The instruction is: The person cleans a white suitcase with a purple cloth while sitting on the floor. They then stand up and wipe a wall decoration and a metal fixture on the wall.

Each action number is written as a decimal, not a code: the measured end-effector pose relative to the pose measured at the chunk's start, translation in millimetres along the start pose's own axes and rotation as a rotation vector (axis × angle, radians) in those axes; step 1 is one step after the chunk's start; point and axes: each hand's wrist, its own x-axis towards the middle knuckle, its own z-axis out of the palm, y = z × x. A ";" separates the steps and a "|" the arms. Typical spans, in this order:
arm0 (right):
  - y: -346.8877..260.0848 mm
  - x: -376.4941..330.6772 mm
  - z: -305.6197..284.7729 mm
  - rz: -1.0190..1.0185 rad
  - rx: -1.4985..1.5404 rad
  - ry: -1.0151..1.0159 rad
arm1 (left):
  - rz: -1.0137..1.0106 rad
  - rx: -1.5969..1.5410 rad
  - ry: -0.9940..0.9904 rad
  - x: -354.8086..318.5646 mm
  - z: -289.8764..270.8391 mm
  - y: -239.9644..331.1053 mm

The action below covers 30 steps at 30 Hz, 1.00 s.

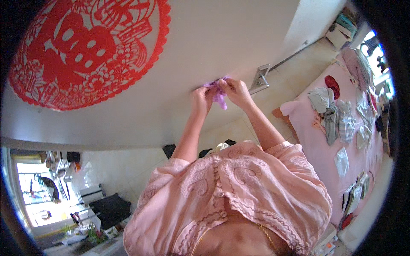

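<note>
A small purple cloth [220, 99] is bunched between my two hands, one end hanging down below the fingers. My left hand [202, 98] grips its left side with bent fingers. On the other side my right hand [236, 91] pinches it, thumb over the fabric. Both hands are held out close to a white door [205, 38], and I cannot tell whether the cloth touches it. Just right of my right hand is the door's metal handle [259, 83].
A large red paper-cut [85, 51] covers the door's upper left. Right of me stands a bed with a pink sheet [318, 158], strewn with clothes [339, 119]. At lower left are a black chair [112, 211] and a bright window [36, 187]. Pale tiles [294, 70] cover the floor.
</note>
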 end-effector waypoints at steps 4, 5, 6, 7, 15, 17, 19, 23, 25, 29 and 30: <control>-27.4 13.4 -22.0 0.039 0.251 0.058 | 0.020 -0.153 -0.022 20.0 -10.2 44.8; -42.7 18.8 -31.7 -0.005 0.452 0.127 | 0.051 -0.137 -0.038 30.8 -11.7 67.9; -61.0 26.0 -40.7 -0.059 0.653 0.188 | 0.087 -0.120 -0.044 41.0 -13.3 86.2; -72.2 31.0 -58.3 -0.057 0.658 0.194 | 0.084 -0.169 -0.052 50.8 -8.1 98.2; -104.2 7.0 -96.0 -0.189 0.699 0.147 | 0.026 -0.391 -0.040 54.0 -3.7 107.9; -111.5 0.4 -95.3 -0.106 0.712 -0.116 | 0.040 -0.304 -0.055 59.4 -2.5 86.2; -113.8 6.8 -76.0 -0.052 0.824 -0.318 | 0.001 -0.343 -0.047 58.7 -7.3 78.1; -97.4 42.1 -69.2 0.052 0.888 -0.484 | -0.090 -0.587 -0.054 51.6 -8.2 102.8; -97.5 46.0 -65.7 0.069 0.944 -0.526 | -0.079 -0.576 -0.050 46.1 -9.6 108.3; -83.7 43.9 -57.3 -0.063 0.660 -0.588 | -0.063 -0.438 0.087 29.3 -13.0 105.0; -76.8 47.0 -58.0 -0.155 0.559 -0.595 | -0.070 -0.409 0.138 25.8 -11.7 104.6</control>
